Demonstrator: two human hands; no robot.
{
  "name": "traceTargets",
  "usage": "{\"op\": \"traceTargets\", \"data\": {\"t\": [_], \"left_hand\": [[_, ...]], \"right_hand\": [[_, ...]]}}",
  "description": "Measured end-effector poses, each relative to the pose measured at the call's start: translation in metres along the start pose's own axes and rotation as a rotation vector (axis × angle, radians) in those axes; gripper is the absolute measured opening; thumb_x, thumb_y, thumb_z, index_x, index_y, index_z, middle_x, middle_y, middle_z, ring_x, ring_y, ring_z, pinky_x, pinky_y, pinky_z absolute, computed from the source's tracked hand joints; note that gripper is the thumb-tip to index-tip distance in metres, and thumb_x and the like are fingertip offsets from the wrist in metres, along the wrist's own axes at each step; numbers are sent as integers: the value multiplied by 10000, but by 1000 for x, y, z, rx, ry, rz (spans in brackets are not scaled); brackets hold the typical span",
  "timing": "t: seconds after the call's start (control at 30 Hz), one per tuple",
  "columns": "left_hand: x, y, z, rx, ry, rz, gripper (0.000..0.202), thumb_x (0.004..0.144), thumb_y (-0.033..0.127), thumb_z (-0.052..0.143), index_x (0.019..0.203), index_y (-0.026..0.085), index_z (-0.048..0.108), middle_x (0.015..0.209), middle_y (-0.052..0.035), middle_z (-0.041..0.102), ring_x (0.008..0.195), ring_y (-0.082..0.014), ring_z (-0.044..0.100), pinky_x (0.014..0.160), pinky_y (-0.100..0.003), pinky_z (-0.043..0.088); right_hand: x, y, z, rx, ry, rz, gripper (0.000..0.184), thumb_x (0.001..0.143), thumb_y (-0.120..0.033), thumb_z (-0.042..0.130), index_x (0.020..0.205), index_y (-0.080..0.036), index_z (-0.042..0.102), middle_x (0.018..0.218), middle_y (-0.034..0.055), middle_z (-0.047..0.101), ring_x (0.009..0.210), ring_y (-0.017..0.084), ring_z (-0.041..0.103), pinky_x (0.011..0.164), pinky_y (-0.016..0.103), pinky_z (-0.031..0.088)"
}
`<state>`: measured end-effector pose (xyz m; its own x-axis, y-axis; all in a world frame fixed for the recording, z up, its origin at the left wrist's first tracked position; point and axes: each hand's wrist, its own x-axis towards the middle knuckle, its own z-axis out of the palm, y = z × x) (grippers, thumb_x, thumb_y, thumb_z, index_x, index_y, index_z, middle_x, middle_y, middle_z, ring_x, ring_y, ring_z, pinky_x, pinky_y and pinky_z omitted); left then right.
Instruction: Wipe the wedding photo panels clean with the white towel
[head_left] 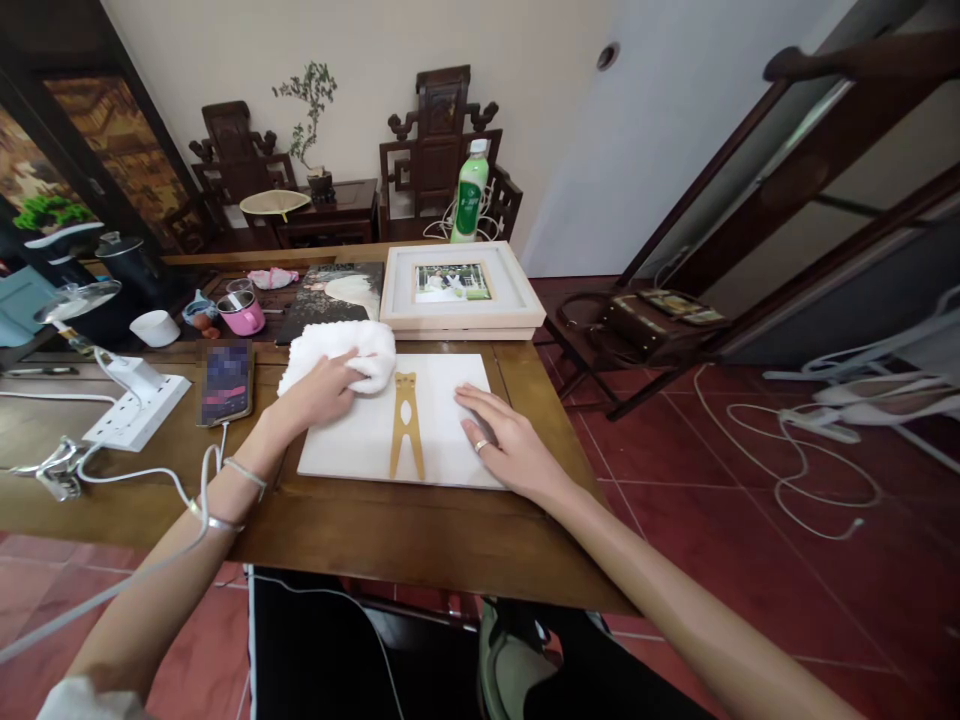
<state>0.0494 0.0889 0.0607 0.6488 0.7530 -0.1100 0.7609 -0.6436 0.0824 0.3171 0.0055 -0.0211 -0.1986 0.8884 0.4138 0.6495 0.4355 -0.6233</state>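
A white frame back (439, 425) with a tan wooden stand (406, 425) on it lies face down on the wooden table (420, 530). My left hand (319, 390) is closed on a white cloth (352, 350) at the panel's upper left corner. Flat on the panel's right side rests my right hand (502, 440), fingers spread, a ring on one finger.
Behind the panel stands a white picture frame (461, 290) with a photo, a dark photo print (334, 295) and a green bottle (470, 195). A phone (225, 380), a power strip (135, 405) with cables and a pink cup (241, 310) are at left.
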Motion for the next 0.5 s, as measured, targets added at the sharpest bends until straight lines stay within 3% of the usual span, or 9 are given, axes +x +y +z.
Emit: {"op": "traceTargets", "data": {"t": [0.07,0.17,0.4,0.5], "left_hand": [[7,-3,-2,10,0,11,460,812,-3,358,1163,131,624,1475,-124,415,1427,-256,266,1134,-479,271],[-6,7,-3,23,-18,25,463,787,-12,370,1126,139,648,1480,-110,410,1425,-256,274,1143,-465,263],[-95,61,-6,-36,-119,78,523,695,-41,368,1006,213,703,1541,48,298,1458,-216,179,1193,-490,174],[-117,71,-9,-79,-133,118,479,713,-29,383,950,219,717,1544,71,281,1459,-203,174,1204,-451,176]], "right_hand": [[0,0,0,4,3,0,375,926,-297,431,1235,-162,595,1321,146,591,1302,259,492,1116,492,376],[0,1,0,13,8,-7,377,927,-300,428,1234,-159,597,1321,148,591,1303,258,491,1111,486,385],[0,0,1,32,23,-11,367,922,-295,440,1243,-209,596,1318,114,599,1294,259,500,1102,507,389],[0,1,1,36,25,-7,364,920,-299,445,1236,-207,601,1319,114,598,1293,263,501,1107,511,382]]}}
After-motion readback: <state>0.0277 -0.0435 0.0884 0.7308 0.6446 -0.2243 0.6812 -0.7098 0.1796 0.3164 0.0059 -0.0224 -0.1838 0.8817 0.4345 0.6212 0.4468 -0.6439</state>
